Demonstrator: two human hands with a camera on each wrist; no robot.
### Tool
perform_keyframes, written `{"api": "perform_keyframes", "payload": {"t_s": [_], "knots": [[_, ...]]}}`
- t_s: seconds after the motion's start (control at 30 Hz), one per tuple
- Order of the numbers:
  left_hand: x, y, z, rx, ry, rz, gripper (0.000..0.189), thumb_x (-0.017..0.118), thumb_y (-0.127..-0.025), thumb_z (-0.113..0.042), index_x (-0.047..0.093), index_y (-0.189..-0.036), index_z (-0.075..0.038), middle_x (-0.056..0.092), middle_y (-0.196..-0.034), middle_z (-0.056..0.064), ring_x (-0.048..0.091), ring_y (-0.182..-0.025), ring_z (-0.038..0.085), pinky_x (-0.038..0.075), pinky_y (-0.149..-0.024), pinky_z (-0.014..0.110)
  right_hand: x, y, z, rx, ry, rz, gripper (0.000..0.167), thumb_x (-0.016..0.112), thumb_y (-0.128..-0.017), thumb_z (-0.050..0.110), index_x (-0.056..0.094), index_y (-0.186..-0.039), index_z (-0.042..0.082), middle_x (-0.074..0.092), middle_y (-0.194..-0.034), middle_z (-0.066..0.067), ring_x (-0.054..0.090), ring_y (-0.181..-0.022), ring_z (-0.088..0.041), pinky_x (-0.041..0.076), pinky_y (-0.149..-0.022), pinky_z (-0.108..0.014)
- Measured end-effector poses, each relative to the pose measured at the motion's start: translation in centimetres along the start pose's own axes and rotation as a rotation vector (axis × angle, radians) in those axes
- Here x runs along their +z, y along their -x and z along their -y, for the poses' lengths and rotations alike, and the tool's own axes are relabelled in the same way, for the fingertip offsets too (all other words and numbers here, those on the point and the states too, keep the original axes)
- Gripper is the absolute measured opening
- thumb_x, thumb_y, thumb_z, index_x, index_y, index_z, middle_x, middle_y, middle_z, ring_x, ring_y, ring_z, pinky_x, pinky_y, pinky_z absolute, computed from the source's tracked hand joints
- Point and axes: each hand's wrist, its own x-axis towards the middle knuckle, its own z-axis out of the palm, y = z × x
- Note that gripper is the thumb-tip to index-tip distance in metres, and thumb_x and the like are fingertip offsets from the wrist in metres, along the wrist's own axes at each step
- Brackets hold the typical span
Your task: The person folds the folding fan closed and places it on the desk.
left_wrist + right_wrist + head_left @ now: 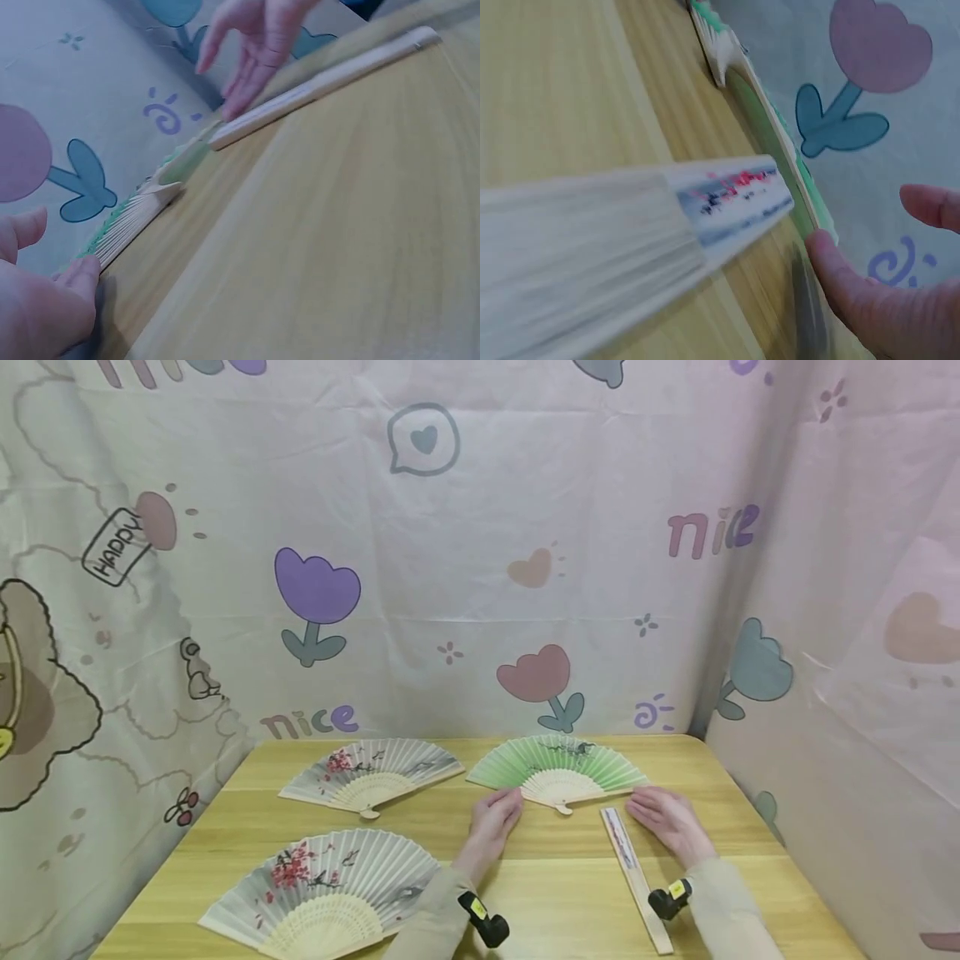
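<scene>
A spread green folding fan (561, 785) lies at the back of the table. At its lower left edge is my left hand (495, 821), thumb and fingers apart in the left wrist view, a fingertip against the fan's ribs (135, 225). My right hand (670, 820) has its fingertips at the fan's right end; in the right wrist view one finger touches the tip and the thumb stands away. A folded fan (636, 878) with a red and blue print lies just left of my right hand, not held.
Two spread grey-white fans with red blossoms lie on the left, one at the back (375, 777) and one in front (322, 893) beside my left sleeve. Printed cloth (450, 568) hangs behind the wooden table (540, 893) and along both sides.
</scene>
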Motion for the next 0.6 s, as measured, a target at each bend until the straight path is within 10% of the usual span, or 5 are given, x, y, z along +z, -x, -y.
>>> {"api": "perform_keyframes", "payload": {"t_s": [0.37, 0.6], "knots": [[-0.3, -0.5, -0.3, -0.068, 0.122, -0.026, 0.047, 0.06, -0.099, -0.004, 0.042, -0.138, 0.016, 0.053, -0.142, 0.028, 0.052, -0.136, 0.033, 0.039, -0.123, 0.043, -0.2, -0.9, -0.1, 0.084, -0.158, -0.02, 0.024, 0.048, -0.104, 0.004, 0.056, -0.126, -0.001, 0.067, -0.107, -0.016, 0.069, -0.099, -0.02, 0.053, -0.111, -0.035], [-0.3, -0.4, -0.3, -0.086, 0.136, -0.039, 0.046, 0.059, -0.099, -0.004, 0.043, -0.138, 0.015, 0.057, -0.139, 0.025, 0.055, -0.131, 0.029, 0.039, -0.123, 0.043, 0.3, -1.5, -0.2, 0.106, -0.17, -0.041, 0.04, 0.047, -0.104, 0.006, 0.04, -0.142, -0.006, 0.066, -0.103, -0.015, 0.068, -0.097, -0.02, 0.05, -0.114, -0.037]]}}
